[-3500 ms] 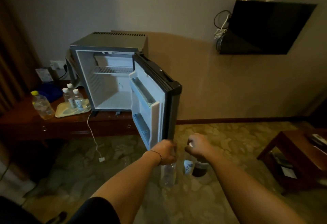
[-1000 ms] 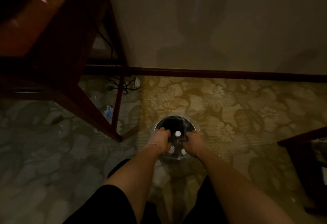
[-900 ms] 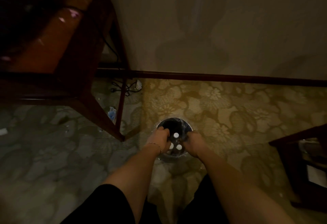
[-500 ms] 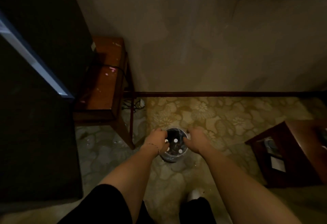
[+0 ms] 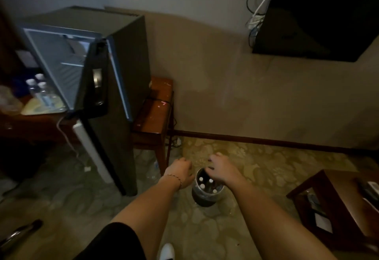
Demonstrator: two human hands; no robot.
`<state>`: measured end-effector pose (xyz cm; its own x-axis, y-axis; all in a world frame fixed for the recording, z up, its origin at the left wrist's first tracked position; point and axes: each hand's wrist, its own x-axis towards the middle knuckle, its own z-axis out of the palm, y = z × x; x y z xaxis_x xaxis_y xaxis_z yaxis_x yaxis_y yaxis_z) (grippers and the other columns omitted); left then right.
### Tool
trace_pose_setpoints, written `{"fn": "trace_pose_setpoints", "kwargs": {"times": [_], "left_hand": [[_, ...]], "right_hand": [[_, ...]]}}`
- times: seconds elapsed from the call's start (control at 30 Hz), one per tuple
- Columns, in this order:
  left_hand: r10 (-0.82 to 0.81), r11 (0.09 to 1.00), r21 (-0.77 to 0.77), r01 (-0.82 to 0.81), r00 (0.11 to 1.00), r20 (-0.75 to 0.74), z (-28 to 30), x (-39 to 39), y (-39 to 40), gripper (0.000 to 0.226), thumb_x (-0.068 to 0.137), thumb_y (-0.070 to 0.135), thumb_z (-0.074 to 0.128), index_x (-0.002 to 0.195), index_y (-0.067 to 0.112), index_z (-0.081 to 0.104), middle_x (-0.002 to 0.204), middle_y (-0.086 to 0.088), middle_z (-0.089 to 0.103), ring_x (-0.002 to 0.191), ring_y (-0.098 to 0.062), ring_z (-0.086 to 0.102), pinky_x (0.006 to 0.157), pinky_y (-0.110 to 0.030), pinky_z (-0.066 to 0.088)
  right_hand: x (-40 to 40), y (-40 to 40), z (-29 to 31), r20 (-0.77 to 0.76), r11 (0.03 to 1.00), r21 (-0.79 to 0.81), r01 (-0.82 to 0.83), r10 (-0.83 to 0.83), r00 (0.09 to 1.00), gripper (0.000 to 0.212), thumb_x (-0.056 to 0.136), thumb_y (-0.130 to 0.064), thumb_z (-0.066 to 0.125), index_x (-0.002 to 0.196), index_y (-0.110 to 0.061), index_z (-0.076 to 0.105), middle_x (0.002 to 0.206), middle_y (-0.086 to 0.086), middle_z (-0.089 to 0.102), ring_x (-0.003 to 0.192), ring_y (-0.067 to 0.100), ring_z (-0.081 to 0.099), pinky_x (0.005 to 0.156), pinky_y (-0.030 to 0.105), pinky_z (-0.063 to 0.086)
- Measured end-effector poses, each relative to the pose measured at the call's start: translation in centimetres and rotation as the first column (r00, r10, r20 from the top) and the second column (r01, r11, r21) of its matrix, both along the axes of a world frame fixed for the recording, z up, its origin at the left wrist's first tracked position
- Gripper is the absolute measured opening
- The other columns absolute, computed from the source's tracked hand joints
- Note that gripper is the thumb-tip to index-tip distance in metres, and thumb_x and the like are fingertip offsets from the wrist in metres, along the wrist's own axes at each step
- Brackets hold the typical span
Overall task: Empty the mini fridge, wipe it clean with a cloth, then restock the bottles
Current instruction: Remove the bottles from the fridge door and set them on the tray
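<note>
The mini fridge (image 5: 61,58) stands on a wooden bench (image 5: 151,114) at the left. Its door (image 5: 114,120) swings wide open toward me, and the inside that shows holds only a wire shelf. A small dark bin (image 5: 207,196) on the carpet holds several white-capped bottles (image 5: 202,185). My left hand (image 5: 180,170) hangs just left of the bin's rim, fingers loosely curled, holding nothing. My right hand (image 5: 219,167) hovers over the bin's far rim with relaxed fingers, empty. Three more small bottles (image 5: 38,87) stand on a pale tray (image 5: 39,106) left of the fridge.
A black TV (image 5: 320,15) with dangling cables hangs on the wall at the upper right. A low wooden table (image 5: 338,204) stands at the right. A white cable (image 5: 65,136) trails from the bench to the floor. A large bottle (image 5: 8,99) sits at the far left.
Both hands have come up out of the bin, which they were reaching into before. My view has lifted from the floor, and the fridge and TV show again.
</note>
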<state>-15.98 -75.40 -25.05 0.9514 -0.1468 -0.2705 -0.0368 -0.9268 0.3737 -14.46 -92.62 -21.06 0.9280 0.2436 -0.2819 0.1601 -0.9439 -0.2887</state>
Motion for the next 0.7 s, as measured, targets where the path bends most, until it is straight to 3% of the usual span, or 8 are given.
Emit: {"fn": "trace_pose_setpoints", "kwargs": {"times": [0.27,0.4,0.47,0.6,0.7], "left_hand": [[0.203,0.978,-0.055,-0.201,0.978,0.045,3.1,-12.7,9.0,0.041,0.091,0.049,0.053,0.122,0.021,0.056,0.121,-0.001,0.053,0.110,-0.023,0.054,0.091,-0.037,0.048],[0.332,0.939,-0.098,-0.328,0.943,0.020,4.7,-16.8,15.2,0.027,0.089,0.047,0.060,0.105,0.025,0.058,0.114,-0.001,0.061,0.091,-0.016,0.056,0.081,-0.031,0.050],[0.391,0.914,-0.130,-0.384,0.920,0.032,5.6,-18.5,18.3,0.027,0.087,0.045,0.062,0.105,0.024,0.062,0.109,0.001,0.062,0.092,-0.014,0.060,0.083,-0.033,0.054],[0.412,0.910,-0.005,-0.415,0.900,0.142,7.2,-20.9,25.2,0.035,0.089,0.048,0.056,0.110,0.022,0.061,0.113,-0.001,0.056,0.099,-0.019,0.056,0.088,-0.039,0.052],[0.434,0.896,0.013,-0.443,0.884,0.174,8.2,-22.6,30.9,0.037,0.089,0.050,0.057,0.111,0.021,0.061,0.112,-0.002,0.056,0.101,-0.021,0.057,0.089,-0.039,0.053]], "right_hand": [[-8.9,8.5,2.8,-0.043,0.962,-0.039,-0.269,0.267,0.963,0.041,0.099,-0.041,0.052,0.133,-0.019,0.050,0.133,0.001,0.044,0.117,0.022,0.052,0.087,0.034,0.046],[-12.1,14.7,4.7,-0.026,0.933,-0.003,-0.359,0.359,0.933,0.035,0.096,-0.042,0.054,0.123,-0.021,0.055,0.121,0.000,0.047,0.106,0.021,0.056,0.090,0.040,0.051],[-13.2,18.3,5.5,-0.014,0.914,-0.003,-0.405,0.405,0.914,0.038,0.093,-0.042,0.057,0.125,-0.020,0.056,0.119,0.001,0.047,0.104,0.021,0.058,0.090,0.042,0.052],[-15.2,26.0,6.9,-0.004,0.886,-0.023,-0.463,0.463,0.887,0.048,0.093,-0.041,0.059,0.135,-0.020,0.052,0.134,0.004,0.050,0.116,0.024,0.057,0.095,0.037,0.050],[-16.4,31.8,7.9,0.044,0.867,-0.051,-0.496,0.498,0.866,0.047,0.094,-0.040,0.061,0.135,-0.019,0.052,0.131,0.004,0.051,0.116,0.024,0.057,0.096,0.039,0.051]]}}
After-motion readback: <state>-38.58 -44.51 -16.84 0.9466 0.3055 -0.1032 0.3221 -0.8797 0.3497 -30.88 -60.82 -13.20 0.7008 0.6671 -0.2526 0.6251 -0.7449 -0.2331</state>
